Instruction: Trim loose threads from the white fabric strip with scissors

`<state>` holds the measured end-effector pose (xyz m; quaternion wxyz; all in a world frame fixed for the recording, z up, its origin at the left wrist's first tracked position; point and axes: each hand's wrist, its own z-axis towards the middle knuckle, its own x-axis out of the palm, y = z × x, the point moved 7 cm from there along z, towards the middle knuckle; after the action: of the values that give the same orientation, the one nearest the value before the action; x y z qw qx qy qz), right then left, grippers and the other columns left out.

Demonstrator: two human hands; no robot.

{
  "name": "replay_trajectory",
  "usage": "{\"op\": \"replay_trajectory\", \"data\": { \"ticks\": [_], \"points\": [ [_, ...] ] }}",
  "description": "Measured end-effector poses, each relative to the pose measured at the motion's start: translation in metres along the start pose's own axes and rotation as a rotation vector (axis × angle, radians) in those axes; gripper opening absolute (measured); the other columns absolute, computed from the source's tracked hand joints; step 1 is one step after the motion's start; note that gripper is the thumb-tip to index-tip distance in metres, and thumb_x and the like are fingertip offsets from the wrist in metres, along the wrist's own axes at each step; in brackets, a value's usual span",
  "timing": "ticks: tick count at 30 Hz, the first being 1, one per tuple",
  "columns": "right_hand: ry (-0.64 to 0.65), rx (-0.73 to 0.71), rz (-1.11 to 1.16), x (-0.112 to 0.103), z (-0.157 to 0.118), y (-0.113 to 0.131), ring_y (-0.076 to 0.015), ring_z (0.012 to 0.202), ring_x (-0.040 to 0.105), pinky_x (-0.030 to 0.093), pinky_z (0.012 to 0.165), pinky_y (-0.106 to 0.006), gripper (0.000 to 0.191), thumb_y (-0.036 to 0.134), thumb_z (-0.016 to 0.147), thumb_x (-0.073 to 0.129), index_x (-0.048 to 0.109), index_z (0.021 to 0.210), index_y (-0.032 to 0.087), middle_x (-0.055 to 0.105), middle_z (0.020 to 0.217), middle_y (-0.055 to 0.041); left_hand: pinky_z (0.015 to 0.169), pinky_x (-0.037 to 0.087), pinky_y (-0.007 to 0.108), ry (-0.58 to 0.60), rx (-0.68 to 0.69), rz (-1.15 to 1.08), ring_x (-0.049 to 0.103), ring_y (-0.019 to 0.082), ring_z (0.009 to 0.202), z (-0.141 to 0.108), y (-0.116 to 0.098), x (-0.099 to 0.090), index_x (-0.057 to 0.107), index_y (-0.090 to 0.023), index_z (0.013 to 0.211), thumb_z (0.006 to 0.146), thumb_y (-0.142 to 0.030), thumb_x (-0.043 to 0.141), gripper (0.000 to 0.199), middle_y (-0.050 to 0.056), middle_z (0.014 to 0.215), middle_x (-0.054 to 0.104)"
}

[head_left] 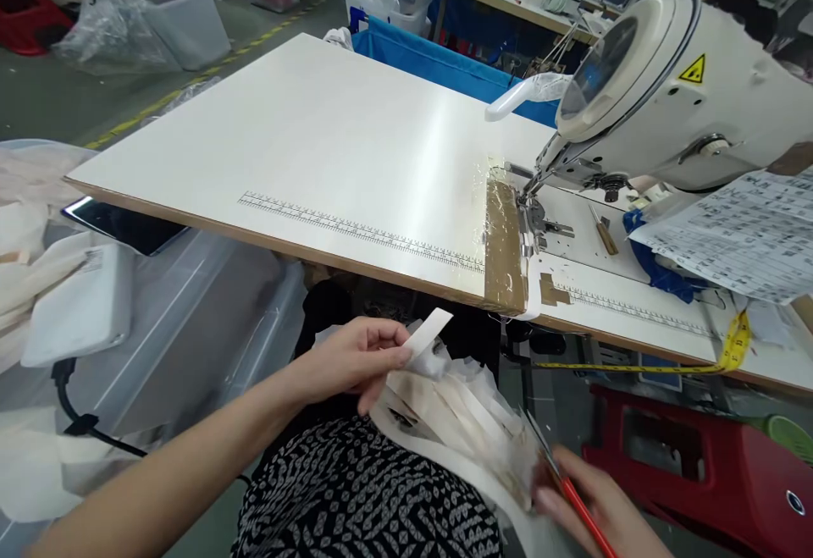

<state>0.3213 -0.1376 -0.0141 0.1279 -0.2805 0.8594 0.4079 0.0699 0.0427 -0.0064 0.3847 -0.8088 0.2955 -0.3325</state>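
My left hand (359, 361) pinches the end of a white fabric strip (433, 331) between thumb and fingers, above my lap. From there a bundle of cream, ruffled fabric (467, 410) hangs across my lap toward the lower right. My right hand (603, 503) is closed round red-handled scissors (581, 507), whose metal blades point up and left beside the fabric. Its fingers are slightly blurred and also touch the fabric's lower edge; whether they grip it, I cannot tell.
Ahead stands a white sewing table (356, 151) with a printed ruler along its front edge. A sewing machine (686, 92) is at right. A yellow tape measure (735, 342) hangs over the edge. A red stool (692, 465) stands right; plastic bins (190, 321) stand left.
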Motion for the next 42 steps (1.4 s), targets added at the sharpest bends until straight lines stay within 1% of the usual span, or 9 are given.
{"op": "replay_trajectory", "data": {
  "ticks": [2, 4, 6, 8, 12, 15, 21, 30, 42],
  "points": [
    [0.075, -0.097, 0.058, 0.01, 0.029, 0.039, -0.0127, 0.068, 0.053, 0.047, 0.064, -0.022, 0.048, 0.063, 0.09, 0.041, 0.052, 0.082, 0.017, 0.056, 0.075, -0.0044, 0.042, 0.036, 0.013, -0.007, 0.007, -0.066, 0.059, 0.01, 0.048, 0.002, 0.003, 0.006, 0.054, -0.014, 0.092, 0.086, -0.048, 0.058, 0.035, 0.004, 0.059, 0.066],
    [0.14, -0.194, 0.032, 0.016, 0.054, 0.071, -0.0108, 0.068, 0.05, 0.045, 0.065, -0.022, 0.048, 0.062, 0.091, 0.039, 0.05, 0.082, 0.016, 0.054, 0.076, -0.0036, 0.054, 0.05, 0.017, -0.052, 0.023, -0.103, 0.07, 0.017, 0.074, 0.004, 0.003, 0.005, 0.053, -0.012, 0.095, 0.084, -0.048, 0.061, 0.038, 0.012, 0.082, 0.072],
    [0.192, -0.264, -0.038, 0.019, 0.073, 0.092, -0.0093, 0.067, 0.044, 0.042, 0.063, -0.021, 0.048, 0.062, 0.09, 0.042, 0.047, 0.079, 0.016, 0.051, 0.076, -0.0022, 0.063, 0.056, 0.02, -0.105, 0.013, -0.12, 0.071, 0.022, 0.091, 0.004, 0.004, 0.001, 0.055, -0.011, 0.096, 0.082, -0.048, 0.065, 0.041, 0.013, 0.092, 0.072],
    [0.238, -0.299, -0.107, 0.022, 0.087, 0.101, -0.008, 0.064, 0.039, 0.038, 0.06, -0.021, 0.048, 0.061, 0.09, 0.043, 0.043, 0.077, 0.016, 0.046, 0.072, 0.0, 0.065, 0.056, 0.02, -0.15, -0.002, -0.13, 0.071, 0.022, 0.09, 0.003, 0.007, -0.003, 0.057, -0.01, 0.093, 0.081, -0.048, 0.066, 0.04, 0.013, 0.09, 0.072],
    [0.311, -0.359, -0.186, 0.031, 0.104, 0.11, -0.0061, 0.062, 0.033, 0.03, 0.057, -0.02, 0.048, 0.06, 0.09, 0.045, 0.037, 0.074, 0.016, 0.039, 0.068, 0.0028, 0.064, 0.055, 0.018, -0.177, -0.02, -0.137, 0.072, 0.018, 0.079, 0.002, 0.013, -0.006, 0.059, -0.009, 0.089, 0.083, -0.048, 0.064, 0.04, 0.012, 0.081, 0.072],
    [0.315, -0.4, -0.229, 0.035, 0.109, 0.116, -0.0053, 0.061, 0.031, 0.026, 0.055, -0.019, 0.049, 0.06, 0.089, 0.048, 0.036, 0.072, 0.015, 0.035, 0.066, 0.0035, 0.063, 0.055, 0.018, -0.175, -0.04, -0.137, 0.072, 0.018, 0.076, 0.004, 0.018, -0.007, 0.059, -0.01, 0.088, 0.082, -0.05, 0.064, 0.041, 0.012, 0.079, 0.072],
    [0.321, -0.354, -0.266, 0.036, 0.113, 0.116, -0.005, 0.058, 0.029, 0.021, 0.052, -0.019, 0.052, 0.063, 0.088, 0.049, 0.038, 0.07, 0.015, 0.035, 0.064, 0.0035, 0.059, 0.053, 0.017, -0.203, -0.046, -0.127, 0.071, 0.017, 0.071, 0.007, 0.022, -0.011, 0.058, -0.01, 0.085, 0.081, -0.053, 0.063, 0.044, 0.011, 0.073, 0.071],
    [0.219, -0.348, -0.392, 0.034, 0.115, 0.113, -0.0051, 0.054, 0.031, 0.019, 0.052, -0.02, 0.054, 0.064, 0.088, 0.046, 0.037, 0.068, 0.015, 0.038, 0.059, 0.0037, 0.058, 0.052, 0.017, -0.21, -0.047, -0.122, 0.07, 0.016, 0.067, 0.01, 0.023, -0.013, 0.059, -0.01, 0.086, 0.083, -0.052, 0.062, 0.042, 0.01, 0.07, 0.071],
    [0.138, -0.346, -0.371, 0.036, 0.116, 0.106, -0.0059, 0.054, 0.032, 0.02, 0.053, -0.019, 0.059, 0.069, 0.085, 0.047, 0.036, 0.065, 0.015, 0.044, 0.06, 0.0018, 0.057, 0.051, 0.015, -0.178, -0.027, -0.164, 0.07, 0.014, 0.065, 0.01, 0.022, -0.014, 0.06, -0.01, 0.084, 0.083, -0.048, 0.062, 0.038, 0.009, 0.07, 0.071]
  ]
}}
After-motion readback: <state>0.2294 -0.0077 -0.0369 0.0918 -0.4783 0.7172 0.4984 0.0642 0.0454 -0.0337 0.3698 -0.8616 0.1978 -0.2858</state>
